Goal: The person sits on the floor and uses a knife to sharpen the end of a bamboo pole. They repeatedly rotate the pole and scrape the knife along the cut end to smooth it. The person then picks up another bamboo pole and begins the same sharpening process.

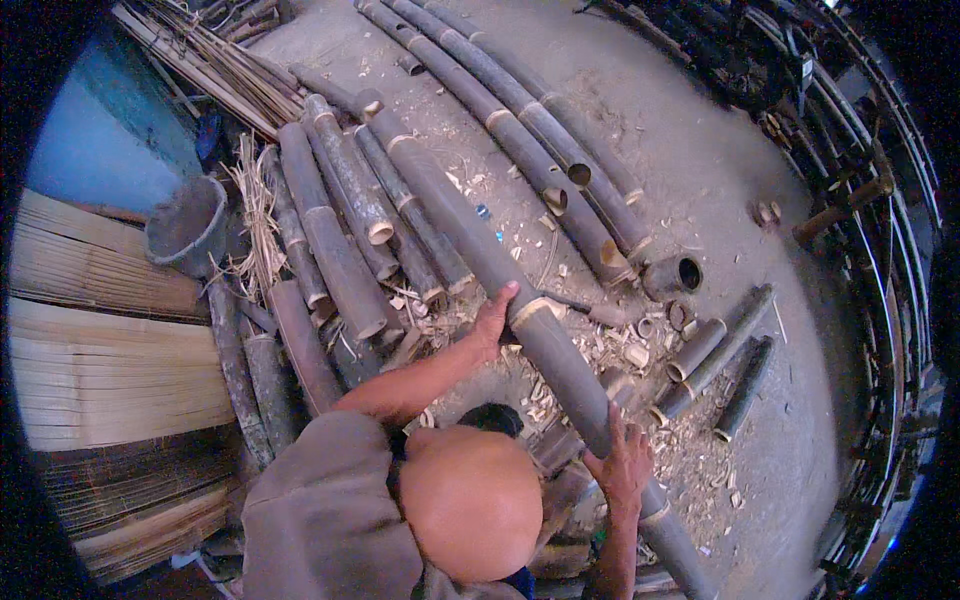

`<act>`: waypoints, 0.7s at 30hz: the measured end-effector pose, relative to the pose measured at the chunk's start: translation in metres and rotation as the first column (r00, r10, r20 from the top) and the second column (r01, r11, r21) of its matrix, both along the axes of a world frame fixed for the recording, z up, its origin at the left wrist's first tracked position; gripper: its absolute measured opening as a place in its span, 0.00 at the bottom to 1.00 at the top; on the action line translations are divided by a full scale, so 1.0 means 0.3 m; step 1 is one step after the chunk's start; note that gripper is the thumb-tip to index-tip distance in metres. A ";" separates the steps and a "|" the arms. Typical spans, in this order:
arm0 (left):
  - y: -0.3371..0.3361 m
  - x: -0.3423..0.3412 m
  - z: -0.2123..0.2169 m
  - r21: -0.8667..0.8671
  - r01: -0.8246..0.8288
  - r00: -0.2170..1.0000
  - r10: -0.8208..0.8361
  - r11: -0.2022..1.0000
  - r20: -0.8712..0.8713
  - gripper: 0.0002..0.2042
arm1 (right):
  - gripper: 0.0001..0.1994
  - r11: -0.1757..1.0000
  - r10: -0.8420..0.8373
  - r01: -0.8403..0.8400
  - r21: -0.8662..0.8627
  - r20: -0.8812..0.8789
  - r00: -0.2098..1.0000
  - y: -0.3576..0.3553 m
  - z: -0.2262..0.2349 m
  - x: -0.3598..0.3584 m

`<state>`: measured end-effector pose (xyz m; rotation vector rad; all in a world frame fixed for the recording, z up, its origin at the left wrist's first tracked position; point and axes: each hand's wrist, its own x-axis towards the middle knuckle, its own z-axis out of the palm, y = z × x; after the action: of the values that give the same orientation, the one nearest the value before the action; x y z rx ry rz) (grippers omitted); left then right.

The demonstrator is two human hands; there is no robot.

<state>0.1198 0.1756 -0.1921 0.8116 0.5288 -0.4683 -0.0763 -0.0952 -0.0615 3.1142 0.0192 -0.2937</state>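
A long, thick bamboo pole [560, 362] runs slantwise across the middle, from the far left down to the near right. Beside a pale ring on it, my left hand [492, 318] grips its left side, thumb on top and the other fingers hidden beneath. Lower down, my right hand [624, 462] holds the same pole, with thumb and fingers bent over it. Beneath the pole, a dark-bladed tool with a wooden handle [606, 315] lies among bamboo shavings [635, 352].
Two long bamboo poles with cut holes [515, 140] lie beyond. Shorter bamboo lengths [335, 255] are stacked on the left, near a grey bucket [190, 222] and woven bamboo panels [115, 370]. Cut bamboo pieces [712, 368] lie on the right, and a dark rack [850, 190] stands farther right.
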 end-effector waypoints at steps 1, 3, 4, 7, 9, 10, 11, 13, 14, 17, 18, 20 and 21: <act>0.031 0.025 0.018 0.015 -0.029 1.000 0.029 0.999 -0.001 0.44 | 0.54 0.999 -0.017 0.018 0.031 -0.023 1.000 0.015 0.028 0.026; 0.049 0.085 0.049 0.195 -0.140 0.990 0.134 0.971 0.046 0.46 | 0.55 0.992 -0.076 0.085 0.098 -0.090 0.993 0.010 0.032 0.054; 0.059 0.106 0.057 0.272 -0.201 0.979 0.189 0.941 0.069 0.46 | 0.55 0.984 -0.111 0.128 0.122 -0.139 0.984 -0.035 0.027 0.039; 0.076 0.215 0.074 0.295 -0.183 0.976 0.137 0.938 0.170 0.48 | 0.56 0.980 -0.096 0.113 0.163 -0.110 0.989 -0.150 -0.069 -0.046; 0.071 0.300 0.073 0.318 -0.164 0.978 0.111 0.934 0.178 0.49 | 0.55 0.996 -0.029 0.029 0.088 0.007 1.000 -0.121 -0.072 -0.004; 0.072 0.341 0.061 0.212 -0.172 0.971 0.130 0.962 0.198 0.49 | 0.54 0.995 -0.014 0.011 0.100 0.035 0.999 -0.076 -0.067 0.045; 0.063 0.372 0.049 0.102 -0.176 0.965 0.152 0.979 0.212 0.50 | 0.53 0.994 0.001 -0.007 0.109 0.058 0.998 -0.041 -0.059 0.090; 0.026 0.449 0.008 -0.048 -0.162 0.956 0.169 0.986 0.241 0.49 | 0.52 0.990 0.007 -0.019 0.137 0.091 0.996 0.044 -0.051 0.195; 0.038 0.501 -0.020 -0.047 -0.177 0.959 0.183 0.983 0.217 0.49 | 0.52 0.988 -0.001 -0.014 0.153 0.100 0.995 0.089 -0.051 0.259; 0.134 0.663 -0.076 0.013 -0.286 0.939 0.277 0.958 0.202 0.49 | 0.51 0.988 0.009 -0.025 0.150 0.103 0.995 0.210 -0.019 0.414; 0.166 0.693 -0.082 0.011 -0.285 0.940 0.277 0.959 0.201 0.49 | 0.51 0.990 0.009 -0.023 0.136 0.100 0.995 0.240 0.005 0.452; 0.158 0.749 -0.048 -0.017 -0.238 0.952 0.236 0.971 0.196 0.50 | 0.49 0.994 -0.007 -0.001 0.111 0.075 0.997 0.262 0.063 0.517; 0.167 0.774 -0.031 -0.036 -0.220 0.954 0.223 0.975 0.202 0.50 | 0.49 0.994 -0.003 -0.005 0.113 0.076 0.997 0.270 0.072 0.545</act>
<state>0.3519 0.2256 -0.2015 0.7675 0.4183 -0.1780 0.0872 -0.0143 -0.0397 3.2348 0.0376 -0.1794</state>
